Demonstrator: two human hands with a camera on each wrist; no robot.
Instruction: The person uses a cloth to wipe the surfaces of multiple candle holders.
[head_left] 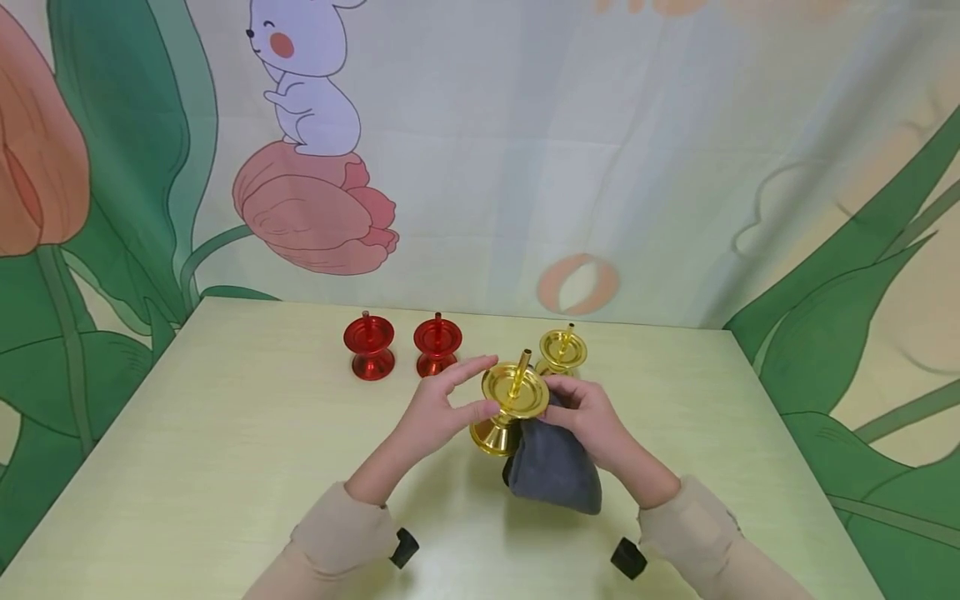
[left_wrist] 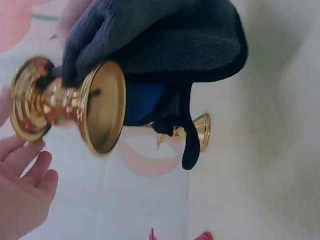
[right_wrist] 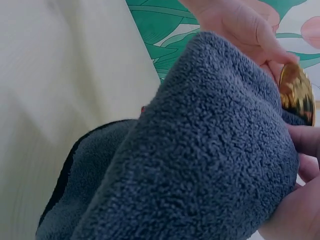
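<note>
Above the table, a shiny gold candle holder [head_left: 512,405], with a thin upright tube in its upper dish, tilts between my hands. My left hand [head_left: 438,412] pinches the dish's rim at the left, between thumb and fingers. At the other side my right hand [head_left: 594,417] grips a dark grey fuzzy cloth [head_left: 557,471] and presses it to the holder. The cloth wraps part of the narrow stem [left_wrist: 61,102] and hangs below the hand. In the right wrist view the cloth [right_wrist: 200,145] hides most of the holder.
Two red candle holders [head_left: 372,365] stand along the table's back at left of centre. A second gold candle holder [head_left: 562,350] stands at the back, behind my right hand. A printed curtain [head_left: 465,167] hangs behind the pale table [head_left: 247,433].
</note>
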